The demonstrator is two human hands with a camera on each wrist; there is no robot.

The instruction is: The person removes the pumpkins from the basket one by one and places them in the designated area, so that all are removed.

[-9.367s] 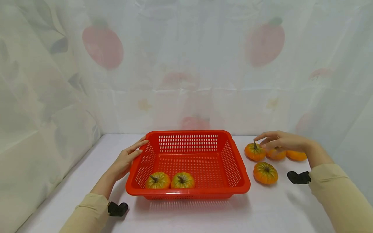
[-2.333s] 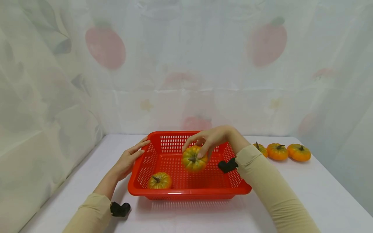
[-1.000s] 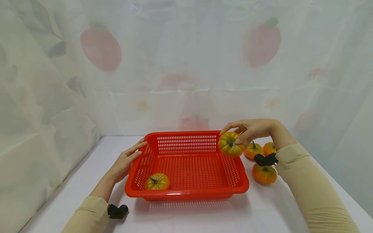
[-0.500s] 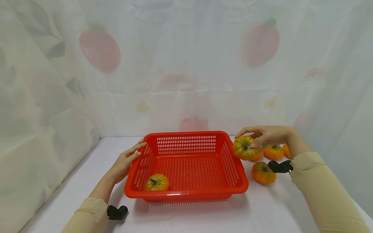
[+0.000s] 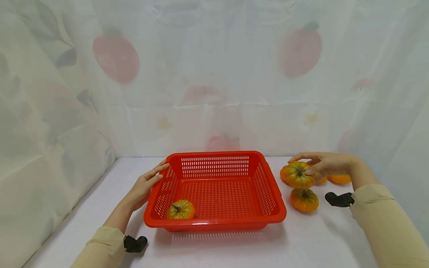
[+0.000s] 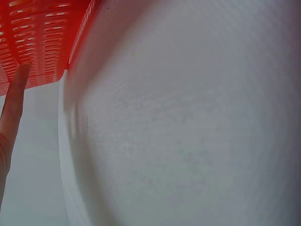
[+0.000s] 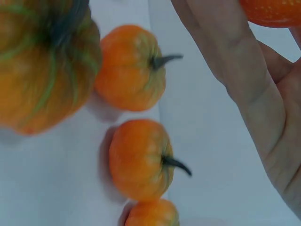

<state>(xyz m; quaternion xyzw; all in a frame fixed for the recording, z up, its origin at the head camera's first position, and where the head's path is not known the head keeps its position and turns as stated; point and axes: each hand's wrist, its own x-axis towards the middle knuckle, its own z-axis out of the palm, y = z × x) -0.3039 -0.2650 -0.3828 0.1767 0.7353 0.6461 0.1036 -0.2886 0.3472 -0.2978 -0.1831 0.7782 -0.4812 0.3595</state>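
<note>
In the head view my right hand point(image 5: 326, 165) pinches an orange-and-green pumpkin point(image 5: 298, 176) between fingers and thumb, right of the basket. The held pumpkin partly covers another behind it. Just in front of it a pumpkin point(image 5: 304, 201) sits on the table; in the right wrist view this is the large near one point(image 7: 42, 70). My left hand point(image 5: 143, 188) rests on the left rim of the red plastic basket point(image 5: 214, 221), its fingers fairly straight. One finger point(image 6: 15, 101) lies against the slotted wall in the left wrist view. A single pumpkin point(image 5: 181, 210) sits in the basket's near left corner.
A row of pumpkins stands along the table's back right; the right wrist view shows one point(image 7: 131, 68), another point(image 7: 141, 160) and a partly cut-off one point(image 7: 153, 214). A white cloth point(image 5: 214, 249) covers the table, with a printed curtain point(image 5: 214, 74) behind.
My right hand has lifted one of two pumpkins from the basket, carried it over the right rim and lowered it towards the row at the right. My left hand has stayed on the rim.
</note>
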